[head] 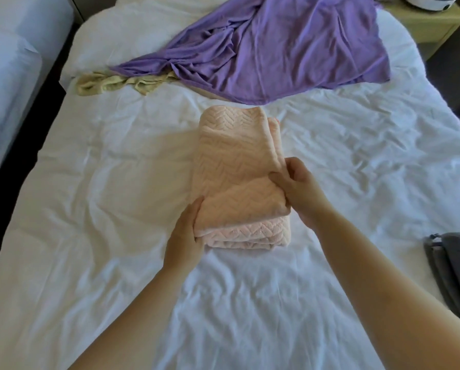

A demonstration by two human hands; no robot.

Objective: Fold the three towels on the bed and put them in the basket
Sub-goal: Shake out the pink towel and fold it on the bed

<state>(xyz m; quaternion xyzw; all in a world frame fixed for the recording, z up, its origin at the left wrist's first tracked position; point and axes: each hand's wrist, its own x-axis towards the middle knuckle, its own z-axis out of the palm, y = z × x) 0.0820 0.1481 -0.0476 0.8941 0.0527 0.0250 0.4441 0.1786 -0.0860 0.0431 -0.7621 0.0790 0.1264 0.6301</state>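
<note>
A pink textured towel [234,156] lies folded into a long strip in the middle of the white bed [90,182], its near end doubled over in layers. My left hand [184,236] grips the near left corner of that folded end. My right hand [300,190] pinches the upper layer at the towel's right edge. A purple towel [290,49] is spread out crumpled at the far side of the bed. A small olive-yellow towel [116,82] lies bunched to its left. The grey fabric basket [455,268] shows at the right edge.
A second bed [7,89] runs along the left, across a dark gap. A pale yellow nightstand [431,25] stands at the far right with a white device [429,1] on it. Wrinkled white sheet surrounds the pink towel.
</note>
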